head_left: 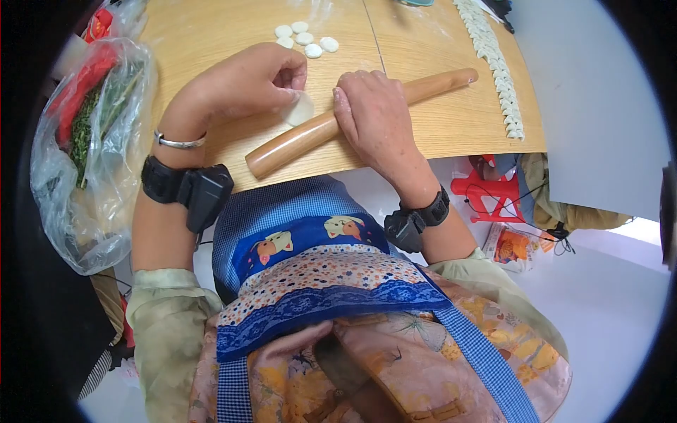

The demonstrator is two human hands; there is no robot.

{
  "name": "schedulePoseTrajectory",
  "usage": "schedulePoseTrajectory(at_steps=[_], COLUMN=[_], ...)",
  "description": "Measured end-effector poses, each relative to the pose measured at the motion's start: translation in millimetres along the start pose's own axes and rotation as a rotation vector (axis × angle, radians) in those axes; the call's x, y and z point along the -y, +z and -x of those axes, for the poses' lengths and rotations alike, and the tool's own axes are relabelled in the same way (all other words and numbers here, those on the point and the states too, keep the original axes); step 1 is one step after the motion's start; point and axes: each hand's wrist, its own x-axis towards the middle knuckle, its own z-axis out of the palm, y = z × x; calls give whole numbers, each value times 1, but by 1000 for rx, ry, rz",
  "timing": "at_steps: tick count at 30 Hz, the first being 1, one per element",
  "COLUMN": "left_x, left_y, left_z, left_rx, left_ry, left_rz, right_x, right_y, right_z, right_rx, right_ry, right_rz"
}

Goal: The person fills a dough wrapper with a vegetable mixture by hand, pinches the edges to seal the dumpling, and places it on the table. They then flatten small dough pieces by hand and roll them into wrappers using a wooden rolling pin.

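My right hand is wrapped over the middle of a wooden rolling pin, which lies slantwise near the table's front edge. A thin round dough wrapper lies just behind the pin's left part. At its upper left edge, my left hand pinches the wrapper between thumb and curled fingers. Several small flattened dough pieces sit farther back on the wooden table, beyond my hands.
A long row of folded dumplings runs along the table's right side. At the left edge, a clear plastic bag holds greens and something red. A red stool stands below at the right. Part of a teal item shows at the back.
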Motion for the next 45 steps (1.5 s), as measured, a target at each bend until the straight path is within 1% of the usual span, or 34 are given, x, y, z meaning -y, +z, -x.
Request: schedulePoseTrajectory(at_steps=[7,10,16,18,22,25,28,30,33,40,43,45], left_x=[0,2,3,0,3,1,-1,-3,-9,-5,-6,-6], left_y=[-2,-3,0,0,1,2,2,3,5,5,3,3], left_z=[0,-1,-1,-3,-5,-4,-4,-4,-2,-4,-3,-3], left_rx=[-40,-27,-67,-19,-14,-50,-59,-74,-42,-12,-12,-35], left_ry=[4,-21,5,-65,-71,-57,-56,-33,-68,-71,-51,-13], left_rz=[-68,-62,11,-30,-56,-33,-75,-22,-42,-42,-69,-32], right_x=[0,0,0,0,0,0,0,0,-1,-2,-2,-1], right_y=[3,2,2,1,2,1,1,1,2,2,2,2], right_z=[1,1,1,1,0,0,0,0,0,-1,-1,-1], right_rx=[-28,-26,-22,-16,-16,-11,-12,-10,-14,-22,-19,-20], right_ry=[-2,-9,-2,2,-6,1,3,1,0,-6,-10,-5], right_rz=[-11,-10,-4,-6,0,4,-9,-8,0,-10,-2,5])
